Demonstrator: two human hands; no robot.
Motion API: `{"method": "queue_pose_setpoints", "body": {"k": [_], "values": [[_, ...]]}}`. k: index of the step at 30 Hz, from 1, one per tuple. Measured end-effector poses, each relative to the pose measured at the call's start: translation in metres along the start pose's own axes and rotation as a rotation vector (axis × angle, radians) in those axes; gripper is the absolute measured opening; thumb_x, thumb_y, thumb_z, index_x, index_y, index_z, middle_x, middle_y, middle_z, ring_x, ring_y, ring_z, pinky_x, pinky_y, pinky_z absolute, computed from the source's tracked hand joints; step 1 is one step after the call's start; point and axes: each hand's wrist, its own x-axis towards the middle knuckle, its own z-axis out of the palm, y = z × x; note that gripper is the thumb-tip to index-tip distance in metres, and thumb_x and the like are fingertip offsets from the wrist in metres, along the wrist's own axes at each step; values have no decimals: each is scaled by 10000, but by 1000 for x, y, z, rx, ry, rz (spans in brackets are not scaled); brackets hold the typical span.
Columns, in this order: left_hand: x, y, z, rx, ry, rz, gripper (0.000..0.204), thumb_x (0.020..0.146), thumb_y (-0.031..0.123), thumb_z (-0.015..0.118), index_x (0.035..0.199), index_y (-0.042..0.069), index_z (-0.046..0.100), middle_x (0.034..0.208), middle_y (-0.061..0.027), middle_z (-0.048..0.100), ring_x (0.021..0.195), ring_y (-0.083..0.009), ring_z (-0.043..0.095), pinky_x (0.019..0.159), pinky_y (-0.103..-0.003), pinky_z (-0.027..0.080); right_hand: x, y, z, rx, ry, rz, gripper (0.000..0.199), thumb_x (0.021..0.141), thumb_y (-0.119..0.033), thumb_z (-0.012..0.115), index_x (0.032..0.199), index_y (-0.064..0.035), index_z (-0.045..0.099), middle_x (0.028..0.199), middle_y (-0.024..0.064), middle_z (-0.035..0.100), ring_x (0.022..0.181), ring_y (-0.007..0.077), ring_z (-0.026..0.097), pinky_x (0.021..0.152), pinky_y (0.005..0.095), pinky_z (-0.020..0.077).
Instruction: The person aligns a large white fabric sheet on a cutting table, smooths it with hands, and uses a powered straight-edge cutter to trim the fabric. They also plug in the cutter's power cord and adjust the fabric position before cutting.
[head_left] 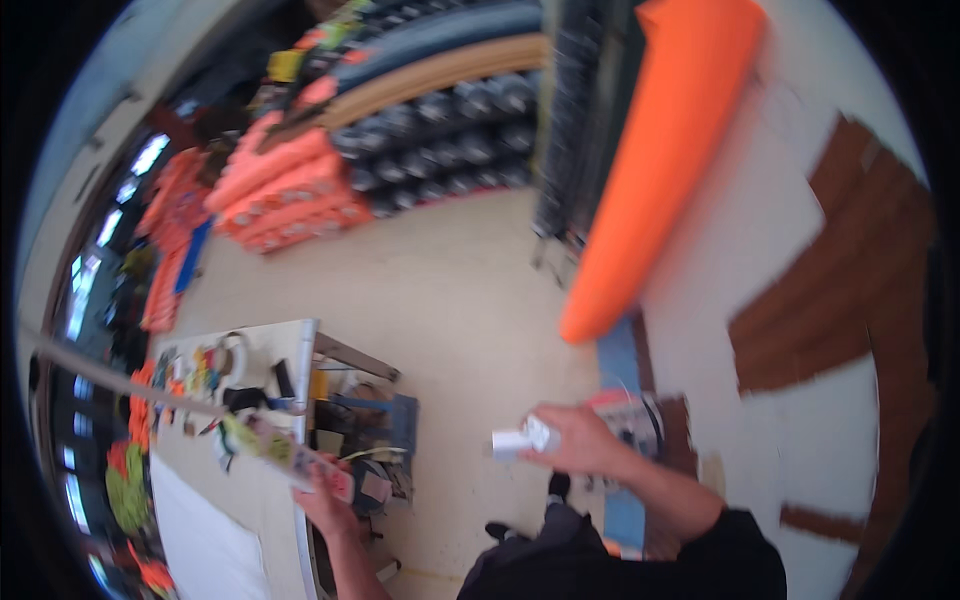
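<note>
My left hand [332, 505] is closed on the near end of a long pale strip [285, 452] that carries pink and yellow-green patches. The strip runs up and left across the work table; motion blurs it, and I cannot tell whether it is stiff. In front of my body, above the floor, my right hand [580, 440] grips a small white block-like object [525, 438]. Its exact kind does not show, and the fingers cover part of it.
A white-topped work table [205, 470] on the left bears tape rolls, dark tools and small items. Rolls of orange cloth [290, 190] and dark wrapped rolls [440, 135] are stacked ahead. One big orange roll [670, 150] leans right. Brown fabric [830, 270] lies on a pale surface.
</note>
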Motion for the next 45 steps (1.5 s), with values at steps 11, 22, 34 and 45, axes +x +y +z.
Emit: {"method": "queue_pose_setpoints", "body": {"k": [11,22,34,45], "values": [[-1,-12,7,161,-123,-86,705,1066,378,625,1627,61,340,1010,-65,597,853,-179,590,831,-322,512,-239,371,45,920,1188,1048,276,919,-164,822,1130,-46,688,993,69,745,778,177,729,618,304,568],[3,-1,22,368,-54,52,688,926,447,745,1477,100,521,1089,-149,711,858,-267,696,704,-381,595,-277,528,166,1261,1101,1339,329,890,-346,861,1121,-177,699,1022,13,719,936,197,679,749,386,542],[2,-5,14,265,-99,4,644,940,382,749,1456,80,508,1140,-142,694,886,-240,707,718,-372,625,-268,524,178,789,1072,1696,865,810,-766,743,1249,-29,626,1076,139,665,902,321,661,799,558,586],[5,4,-36,320,-4,29,555,922,400,759,1334,72,585,1124,-122,723,908,-263,717,788,-414,615,-292,545,203,1062,1341,1580,423,1057,-406,617,1353,-105,597,1212,110,685,1082,297,688,914,509,556]]}}
